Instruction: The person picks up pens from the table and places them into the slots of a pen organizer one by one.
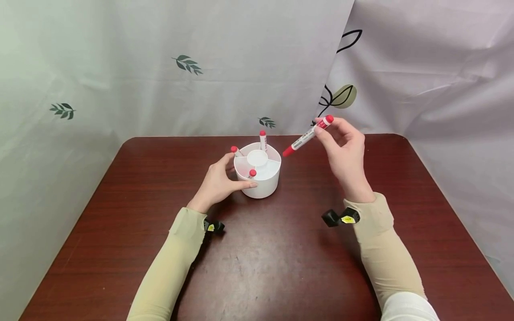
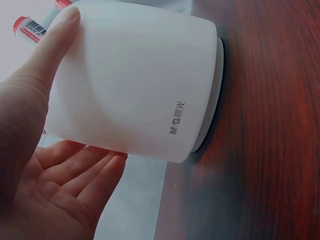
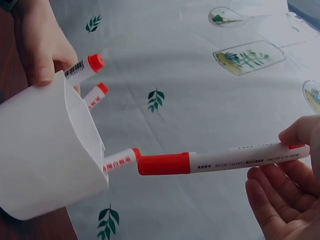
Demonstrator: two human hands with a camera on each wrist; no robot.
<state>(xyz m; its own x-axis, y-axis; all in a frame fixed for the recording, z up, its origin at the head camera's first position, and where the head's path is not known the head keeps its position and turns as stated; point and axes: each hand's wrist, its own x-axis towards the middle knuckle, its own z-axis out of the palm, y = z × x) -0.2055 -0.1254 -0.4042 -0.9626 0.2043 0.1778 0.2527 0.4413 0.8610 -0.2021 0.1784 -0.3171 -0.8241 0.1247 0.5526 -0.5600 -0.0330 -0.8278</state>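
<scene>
A white round pen holder (image 1: 267, 188) with several compartments stands on the table. My left hand (image 1: 216, 182) holds it from the left, thumb across the near wall and fingers round the far left side. Three red-ended white markers stand in it: one at the back (image 1: 263, 141), one at the left (image 1: 237, 152) and one at the front (image 1: 252, 173). To the right of the holder, my right hand (image 1: 346, 149) pinches another whiteboard marker (image 3: 220, 162) near its end. That marker tilts, its red cap pointing down-left toward the holder and apart from it in the head view.
The dark red-brown wooden table (image 1: 257, 267) runs up to a pale curtain (image 1: 225, 89) with leaf prints behind it. More of that cloth hangs at both sides. Black cameras sit at the left wrist (image 1: 214, 226) and the right wrist (image 1: 341, 218).
</scene>
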